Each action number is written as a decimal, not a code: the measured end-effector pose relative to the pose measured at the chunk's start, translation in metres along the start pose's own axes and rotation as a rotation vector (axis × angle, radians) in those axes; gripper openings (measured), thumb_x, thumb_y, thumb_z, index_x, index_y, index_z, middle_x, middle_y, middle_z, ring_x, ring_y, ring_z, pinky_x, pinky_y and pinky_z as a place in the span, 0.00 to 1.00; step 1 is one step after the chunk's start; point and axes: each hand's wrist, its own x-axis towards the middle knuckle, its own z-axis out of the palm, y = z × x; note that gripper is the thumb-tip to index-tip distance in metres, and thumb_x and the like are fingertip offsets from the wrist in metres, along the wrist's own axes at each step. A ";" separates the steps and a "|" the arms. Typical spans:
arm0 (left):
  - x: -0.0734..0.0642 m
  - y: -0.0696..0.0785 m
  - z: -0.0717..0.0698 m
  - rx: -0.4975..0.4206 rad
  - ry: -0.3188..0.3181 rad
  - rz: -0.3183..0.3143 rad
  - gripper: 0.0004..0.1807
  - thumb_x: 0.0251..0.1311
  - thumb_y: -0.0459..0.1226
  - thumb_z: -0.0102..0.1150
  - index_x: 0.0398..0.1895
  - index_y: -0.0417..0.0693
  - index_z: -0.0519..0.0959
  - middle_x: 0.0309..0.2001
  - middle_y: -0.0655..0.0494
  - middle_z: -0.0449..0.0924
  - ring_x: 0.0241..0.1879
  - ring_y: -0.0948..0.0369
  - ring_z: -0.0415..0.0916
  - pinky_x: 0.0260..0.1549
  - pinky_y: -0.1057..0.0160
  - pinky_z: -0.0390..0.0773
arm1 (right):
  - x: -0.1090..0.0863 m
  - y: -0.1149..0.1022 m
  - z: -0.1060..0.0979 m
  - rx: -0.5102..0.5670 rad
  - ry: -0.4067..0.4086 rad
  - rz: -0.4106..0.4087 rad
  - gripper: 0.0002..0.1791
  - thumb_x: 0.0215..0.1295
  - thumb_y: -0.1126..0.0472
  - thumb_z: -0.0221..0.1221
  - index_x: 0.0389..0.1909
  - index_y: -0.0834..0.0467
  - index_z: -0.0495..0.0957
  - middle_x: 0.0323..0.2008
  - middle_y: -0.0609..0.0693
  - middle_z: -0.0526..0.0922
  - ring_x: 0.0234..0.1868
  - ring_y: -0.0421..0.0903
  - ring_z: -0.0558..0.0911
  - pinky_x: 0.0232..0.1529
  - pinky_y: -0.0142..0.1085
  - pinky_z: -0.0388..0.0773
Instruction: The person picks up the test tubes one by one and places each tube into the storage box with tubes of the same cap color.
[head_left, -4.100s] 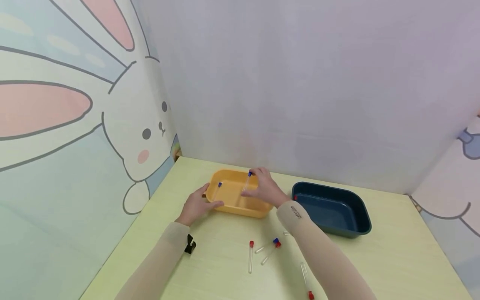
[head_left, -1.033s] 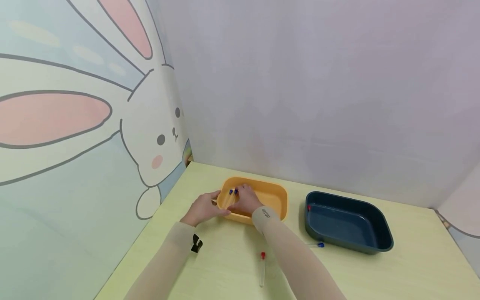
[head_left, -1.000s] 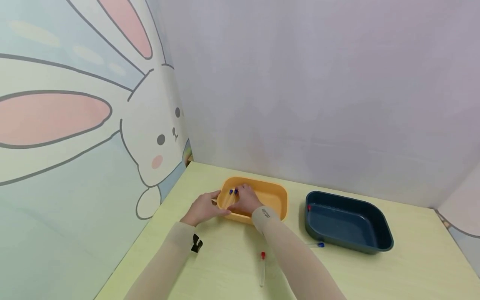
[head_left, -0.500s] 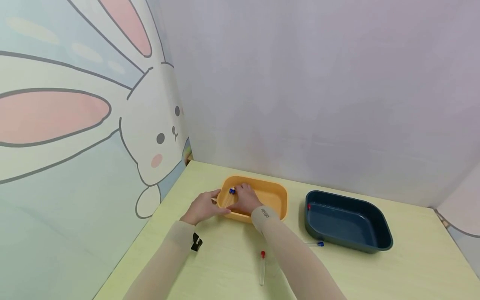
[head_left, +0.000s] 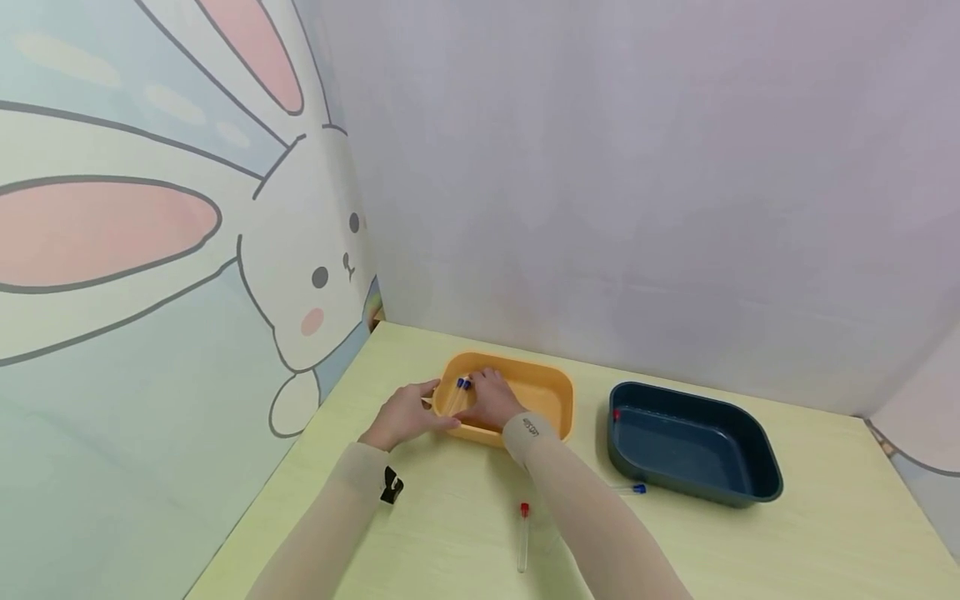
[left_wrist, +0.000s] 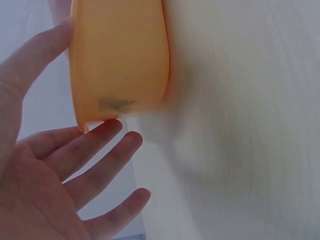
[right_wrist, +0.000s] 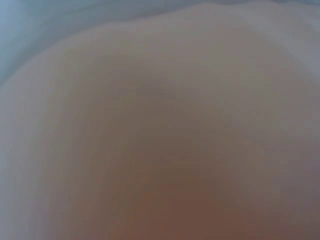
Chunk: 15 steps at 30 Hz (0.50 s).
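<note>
The yellow-orange tray [head_left: 542, 392] stands at the back left of the table. My left hand [head_left: 405, 415] spans its left end, thumb along the front rim and spread fingers against the outer wall; in the left wrist view the left hand [left_wrist: 65, 170] touches the tray [left_wrist: 120, 55] the same way. Inside, two test tubes [head_left: 454, 398] with blue caps lie nearly parallel at the left end. My right hand [head_left: 495, 400] reaches into the tray and holds the right tube between thumb and fingers. Only blurred skin and sleeve fill the right wrist view.
A dark blue tray [head_left: 693, 487] stands to the right, a red cap [head_left: 617, 414] inside its left end. One red-capped test tube [head_left: 523, 537] lies in front. A blue-capped tube [head_left: 637, 489] lies beside the blue tray, partly behind the right sleeve. The patterned wall borders the left.
My right hand has brought its test tube from mid-air down into the yellow tray, then slightly left until the blue caps sit together. The left hand stays at the tray's end.
</note>
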 end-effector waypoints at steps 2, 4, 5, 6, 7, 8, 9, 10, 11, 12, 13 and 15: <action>0.000 0.000 0.000 0.006 0.002 -0.002 0.51 0.50 0.52 0.80 0.75 0.42 0.69 0.64 0.46 0.81 0.53 0.53 0.85 0.46 0.55 0.86 | -0.002 -0.001 -0.002 0.017 -0.003 0.001 0.54 0.52 0.40 0.77 0.73 0.66 0.68 0.65 0.60 0.74 0.64 0.55 0.72 0.73 0.48 0.71; 0.000 -0.001 0.000 0.010 0.005 0.000 0.51 0.49 0.52 0.81 0.75 0.42 0.69 0.64 0.46 0.81 0.53 0.53 0.85 0.46 0.55 0.86 | -0.004 -0.001 -0.004 0.036 -0.012 0.012 0.54 0.52 0.40 0.77 0.73 0.66 0.68 0.67 0.60 0.73 0.66 0.55 0.72 0.73 0.48 0.71; 0.001 -0.001 0.000 0.008 0.006 0.001 0.51 0.49 0.52 0.81 0.75 0.41 0.69 0.64 0.45 0.81 0.54 0.53 0.85 0.47 0.54 0.86 | -0.005 0.000 -0.005 0.046 -0.015 0.018 0.54 0.52 0.40 0.77 0.73 0.65 0.68 0.67 0.60 0.73 0.67 0.55 0.72 0.73 0.48 0.71; 0.001 -0.001 0.000 0.006 0.007 0.001 0.51 0.49 0.52 0.81 0.74 0.42 0.70 0.64 0.45 0.82 0.54 0.53 0.85 0.47 0.54 0.86 | -0.006 0.000 -0.006 0.065 -0.017 0.028 0.54 0.52 0.40 0.77 0.72 0.65 0.68 0.69 0.60 0.72 0.68 0.55 0.72 0.74 0.48 0.71; 0.001 -0.001 0.000 0.003 0.007 0.001 0.51 0.48 0.52 0.81 0.74 0.42 0.70 0.63 0.46 0.82 0.54 0.53 0.84 0.48 0.53 0.86 | -0.007 0.001 -0.008 0.085 -0.021 0.039 0.54 0.51 0.40 0.77 0.73 0.65 0.68 0.70 0.60 0.71 0.69 0.55 0.71 0.74 0.48 0.70; 0.002 -0.001 0.001 -0.001 0.007 0.002 0.51 0.48 0.52 0.81 0.74 0.42 0.70 0.63 0.46 0.82 0.54 0.53 0.84 0.48 0.53 0.86 | -0.008 0.002 -0.009 0.105 -0.025 0.053 0.54 0.51 0.40 0.77 0.73 0.64 0.68 0.71 0.59 0.71 0.70 0.55 0.71 0.74 0.48 0.70; 0.002 -0.001 0.001 -0.004 0.006 0.004 0.51 0.48 0.52 0.81 0.74 0.42 0.70 0.62 0.46 0.83 0.54 0.53 0.84 0.49 0.52 0.85 | -0.010 0.002 -0.010 0.124 -0.029 0.068 0.54 0.51 0.39 0.77 0.73 0.63 0.68 0.72 0.59 0.70 0.70 0.55 0.71 0.74 0.49 0.70; 0.002 -0.002 0.001 -0.009 0.005 0.004 0.50 0.49 0.52 0.81 0.74 0.43 0.70 0.62 0.46 0.83 0.54 0.53 0.84 0.49 0.52 0.85 | -0.011 0.003 -0.012 0.149 -0.031 0.083 0.55 0.50 0.39 0.77 0.74 0.62 0.67 0.72 0.58 0.70 0.71 0.55 0.71 0.74 0.49 0.70; 0.002 -0.002 0.001 -0.012 0.006 0.004 0.50 0.49 0.52 0.81 0.74 0.43 0.70 0.61 0.47 0.84 0.54 0.53 0.84 0.49 0.52 0.85 | -0.012 0.004 -0.013 0.170 -0.032 0.095 0.55 0.50 0.39 0.77 0.74 0.61 0.67 0.72 0.57 0.70 0.70 0.55 0.71 0.74 0.49 0.71; 0.002 -0.002 0.001 -0.012 0.008 0.004 0.50 0.49 0.52 0.81 0.74 0.44 0.71 0.61 0.47 0.84 0.54 0.53 0.84 0.49 0.51 0.85 | -0.013 0.004 -0.015 0.195 -0.034 0.106 0.55 0.50 0.39 0.77 0.75 0.60 0.66 0.71 0.57 0.70 0.70 0.55 0.72 0.74 0.49 0.71; 0.002 -0.002 0.001 -0.011 0.008 0.005 0.50 0.49 0.51 0.81 0.74 0.44 0.71 0.61 0.47 0.84 0.54 0.53 0.84 0.49 0.51 0.85 | -0.014 0.005 -0.017 0.213 -0.037 0.116 0.55 0.50 0.39 0.77 0.75 0.59 0.66 0.71 0.56 0.71 0.69 0.54 0.73 0.73 0.49 0.72; 0.002 -0.003 0.001 -0.006 0.010 0.005 0.49 0.49 0.51 0.81 0.74 0.44 0.71 0.60 0.47 0.84 0.53 0.54 0.84 0.48 0.51 0.85 | -0.017 0.006 -0.021 0.246 -0.040 0.130 0.55 0.51 0.40 0.77 0.76 0.58 0.64 0.69 0.55 0.71 0.68 0.54 0.74 0.72 0.50 0.73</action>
